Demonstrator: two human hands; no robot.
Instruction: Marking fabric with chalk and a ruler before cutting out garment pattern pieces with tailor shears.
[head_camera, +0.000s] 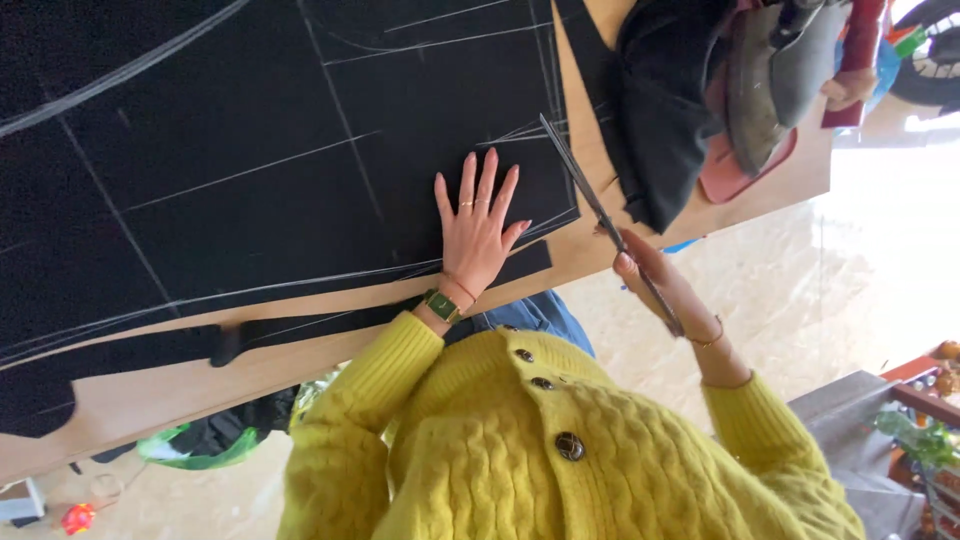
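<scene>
Sweater: a yellow cable-knit cardigan (520, 460) with dark round buttons fills the nearest part of the view.
Left hand: the left hand (478, 235) lies flat on the black fabric (250, 150), fingers spread and released, gripping nothing; rings show on the fingers and a green-faced watch (441, 305) sits at the wrist.
Right hand: the right hand (660, 285) is clenched around the handles of the scissors (600, 215), just off the table edge.
Scissors: the long blades point away from the person, along the right edge of the fabric.
Black fabric: spread over the wooden table (150, 395), marked with pale chalk lines, under the left palm.
Far end: a dark cloth heap (655, 120) and a grey iron (775, 70) rest on the table's far corner.
</scene>
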